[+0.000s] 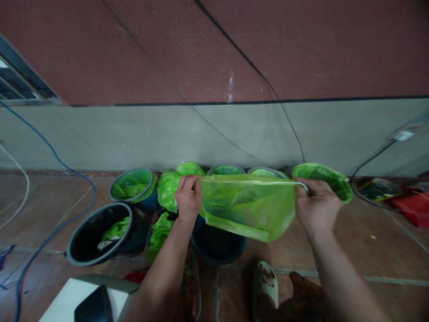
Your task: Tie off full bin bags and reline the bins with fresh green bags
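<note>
A translucent green plastic bag (248, 205) is stretched between my two hands, hanging above a dark bin (219, 250). My left hand (188, 199) pinches its top edge on the left. My right hand (317, 201) is closed on the right end, together with a pale grey curved piece (303, 184) that looks like a bin's rim ring seen edge-on. Most of that piece is hidden by the bag. The dark bin below shows no grey rim, and the bag covers its far side.
Along the wall stand green-lined bins (131, 184), a bunched green bag (167, 190) and another lined bin (321, 176). A grey-rimmed black bin (100, 232) holds green plastic. A blue cable (63, 165) crosses the floor at left; a red object (415, 208) lies at right.
</note>
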{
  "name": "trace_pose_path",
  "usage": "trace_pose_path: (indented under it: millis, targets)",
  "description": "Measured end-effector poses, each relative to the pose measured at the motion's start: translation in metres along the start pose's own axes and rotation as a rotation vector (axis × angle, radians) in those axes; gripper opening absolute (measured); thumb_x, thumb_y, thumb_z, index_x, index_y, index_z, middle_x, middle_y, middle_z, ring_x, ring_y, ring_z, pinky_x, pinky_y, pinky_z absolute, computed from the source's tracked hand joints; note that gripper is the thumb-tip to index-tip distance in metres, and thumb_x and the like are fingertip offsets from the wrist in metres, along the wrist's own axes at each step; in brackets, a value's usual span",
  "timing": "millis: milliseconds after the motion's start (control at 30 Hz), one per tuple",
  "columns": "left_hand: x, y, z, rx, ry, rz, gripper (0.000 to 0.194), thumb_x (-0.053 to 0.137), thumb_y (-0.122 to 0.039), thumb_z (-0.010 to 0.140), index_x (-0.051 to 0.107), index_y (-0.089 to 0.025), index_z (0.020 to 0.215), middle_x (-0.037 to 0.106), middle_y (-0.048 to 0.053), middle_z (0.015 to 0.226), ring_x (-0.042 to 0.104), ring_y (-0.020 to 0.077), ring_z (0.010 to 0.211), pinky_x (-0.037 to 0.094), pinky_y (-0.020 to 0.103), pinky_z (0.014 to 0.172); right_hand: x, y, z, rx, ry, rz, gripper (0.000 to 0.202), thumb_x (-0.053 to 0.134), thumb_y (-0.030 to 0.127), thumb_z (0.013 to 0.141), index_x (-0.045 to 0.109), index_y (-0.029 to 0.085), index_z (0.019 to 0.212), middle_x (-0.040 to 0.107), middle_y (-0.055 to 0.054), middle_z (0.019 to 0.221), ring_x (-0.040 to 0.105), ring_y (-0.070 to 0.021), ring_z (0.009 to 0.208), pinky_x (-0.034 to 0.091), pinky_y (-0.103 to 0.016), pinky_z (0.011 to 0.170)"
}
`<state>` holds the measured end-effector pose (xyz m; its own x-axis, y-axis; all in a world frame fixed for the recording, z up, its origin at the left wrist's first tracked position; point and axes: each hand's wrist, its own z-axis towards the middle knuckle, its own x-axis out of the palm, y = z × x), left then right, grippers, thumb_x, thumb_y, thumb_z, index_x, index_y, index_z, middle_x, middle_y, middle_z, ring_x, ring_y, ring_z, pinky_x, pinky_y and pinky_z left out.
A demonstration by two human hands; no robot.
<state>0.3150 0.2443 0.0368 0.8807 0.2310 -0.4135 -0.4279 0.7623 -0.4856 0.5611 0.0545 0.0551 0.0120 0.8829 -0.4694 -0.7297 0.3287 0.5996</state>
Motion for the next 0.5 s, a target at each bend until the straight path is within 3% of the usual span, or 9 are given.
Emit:
trace_pose_path:
  millis: [133,233,267,300,333,367,467,500]
  targets:
    - [-0.014,-0.015,0.009,0.029,-0.152,0.031,0.021,0.050,-0.011,0.087,0.067,-0.016,0.096,0.066,0.005,0.088,0.062,0.0148,0.084,0.050,0.027,0.079,-0.010,0.013,0.001,-0.010,-0.083,0.071,0.025,0.054,0.025,0.082,0.074,0.016,0.094,0.071,-0.008,0.086,0.066,-0.0226,0.080,0.054,-0.038,0.077]
    - [-0.028,-0.027,0.011,0.009,-0.325,0.021,0.027,0.048,-0.013,0.087,0.066,-0.016,0.106,0.066,0.006,0.094,0.061,0.0171,0.091,0.049,0.031,0.085,-0.022,0.028,0.002,-0.057,-0.313,0.115,0.028,0.050,0.026,0.086,0.071,0.023,0.103,0.070,-0.008,0.099,0.066,-0.0241,0.093,0.053,-0.040,0.085]
    - [-0.030,-0.029,0.008,-0.018,-0.347,0.018,0.029,0.046,-0.013,0.087,0.066,-0.016,0.108,0.066,0.007,0.096,0.060,0.0183,0.093,0.048,0.033,0.087,-0.024,0.031,0.000,-0.075,-0.359,0.098,0.028,0.048,0.028,0.087,0.069,0.025,0.105,0.070,-0.008,0.102,0.066,-0.0244,0.098,0.052,-0.041,0.088]
    - [-0.029,-0.030,0.002,-0.056,-0.291,0.018,0.030,0.045,-0.014,0.086,0.067,-0.016,0.106,0.066,0.008,0.097,0.060,0.0192,0.094,0.048,0.035,0.088,-0.023,0.033,-0.002,-0.090,-0.338,0.067,0.028,0.046,0.029,0.088,0.069,0.025,0.104,0.069,-0.008,0.103,0.066,-0.0246,0.099,0.052,-0.040,0.088]
    - [-0.025,-0.029,-0.005,-0.103,-0.155,0.027,0.028,0.045,-0.014,0.085,0.069,-0.017,0.100,0.066,0.008,0.093,0.061,0.0197,0.092,0.049,0.034,0.086,-0.019,0.032,-0.007,-0.102,-0.222,0.027,0.026,0.046,0.030,0.088,0.069,0.025,0.099,0.070,-0.008,0.098,0.066,-0.0244,0.095,0.053,-0.039,0.083]
    - [-0.019,-0.027,-0.015,-0.159,0.091,0.043,0.025,0.047,-0.013,0.082,0.070,-0.018,0.090,0.066,0.007,0.087,0.062,0.0197,0.088,0.049,0.033,0.084,-0.014,0.028,-0.013,-0.105,-0.001,-0.024,0.023,0.048,0.028,0.086,0.070,0.024,0.090,0.070,-0.007,0.089,0.067,-0.0234,0.085,0.053,-0.036,0.076]
    - [0.004,-0.021,-0.046,-0.244,1.051,0.058,0.016,0.058,-0.007,0.062,0.064,-0.020,0.056,0.059,0.003,0.056,0.060,0.0194,0.065,0.050,0.029,0.067,0.005,0.010,-0.035,-0.053,0.866,-0.199,0.022,0.054,0.019,0.076,0.061,0.022,0.055,0.060,-0.002,0.052,0.057,-0.0159,0.048,0.042,-0.026,0.048]
    - [0.011,-0.019,-0.055,-0.206,1.276,0.009,0.017,0.059,-0.005,0.057,0.062,-0.020,0.051,0.057,0.002,0.051,0.059,0.0199,0.060,0.049,0.028,0.063,0.010,0.003,-0.041,-0.050,0.996,-0.233,0.026,0.054,0.017,0.076,0.058,0.022,0.051,0.060,-0.002,0.049,0.054,-0.0149,0.044,0.038,-0.025,0.045]
